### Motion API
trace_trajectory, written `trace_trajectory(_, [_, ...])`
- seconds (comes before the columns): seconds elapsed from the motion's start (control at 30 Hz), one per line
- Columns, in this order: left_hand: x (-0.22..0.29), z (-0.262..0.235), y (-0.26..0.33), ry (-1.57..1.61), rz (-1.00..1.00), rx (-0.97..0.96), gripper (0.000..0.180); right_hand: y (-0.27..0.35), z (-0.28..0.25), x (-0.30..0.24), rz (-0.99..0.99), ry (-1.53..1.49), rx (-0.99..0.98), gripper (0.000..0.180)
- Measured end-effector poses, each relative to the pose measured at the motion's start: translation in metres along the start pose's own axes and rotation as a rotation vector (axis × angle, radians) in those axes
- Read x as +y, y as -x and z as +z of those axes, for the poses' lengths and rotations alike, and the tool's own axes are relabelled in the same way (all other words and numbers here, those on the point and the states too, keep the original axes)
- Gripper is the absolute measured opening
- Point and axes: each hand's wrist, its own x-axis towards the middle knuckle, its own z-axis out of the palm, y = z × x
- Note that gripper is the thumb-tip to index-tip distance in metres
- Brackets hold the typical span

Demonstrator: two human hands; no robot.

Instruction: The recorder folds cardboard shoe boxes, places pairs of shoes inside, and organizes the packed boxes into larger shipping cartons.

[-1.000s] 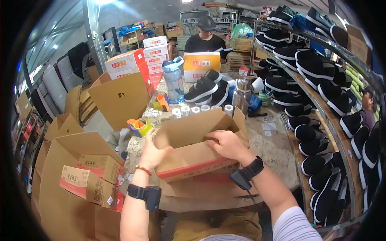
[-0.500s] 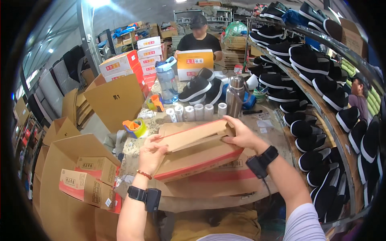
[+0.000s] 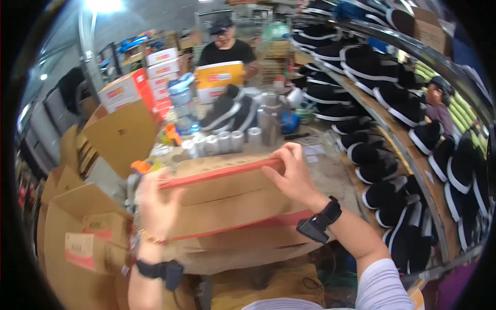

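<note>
A brown cardboard shoe box (image 3: 222,199) with red edges is tilted over the table in front of me, its plain inner side showing. My left hand (image 3: 161,204), smeared by motion, grips the box's left end, with fingers at the red edge and thumb on the near side. At the right end, my right hand (image 3: 290,173) pinches the red rim between thumb and fingers. Beneath the box lies more flat cardboard with a red band (image 3: 292,219). Both my wrists carry black strapped devices.
Beyond the box stand white rolls (image 3: 223,142), a steel flask (image 3: 270,119), a blue bottle (image 3: 181,101) and black shoes (image 3: 230,111). A large open carton (image 3: 67,206) with boxes is at left. A shoe rack (image 3: 382,111) lines the right. Opposite, a person holds a yellow-and-white box (image 3: 220,77).
The view has turned, so the surroundings sit further left. The box has tipped, its red edge now stretched between my hands and its inner side facing me. My left hand has shifted along its end.
</note>
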Motion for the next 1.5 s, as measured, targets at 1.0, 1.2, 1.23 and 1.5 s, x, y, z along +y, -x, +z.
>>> trace_trajectory(1.0, [0.046,0.081,0.050,-0.348,0.055,-0.589,0.053,0.266,-0.236,0.142,1.026,1.493,0.376,0.049])
trace_trajectory(1.2, [0.028,0.107,0.057,-0.240,0.131,-0.379,0.052,0.275,-0.233,0.133,1.062,1.419,0.305,0.032])
trace_trajectory(1.23, [0.029,0.104,0.056,-0.180,0.126,-0.415,0.050,0.279,-0.236,0.135,1.124,1.405,0.234,0.029])
trace_trajectory(1.5, [0.021,0.098,0.059,-0.149,0.173,-0.355,0.044,0.253,-0.257,0.091,1.388,1.055,-0.102,0.056])
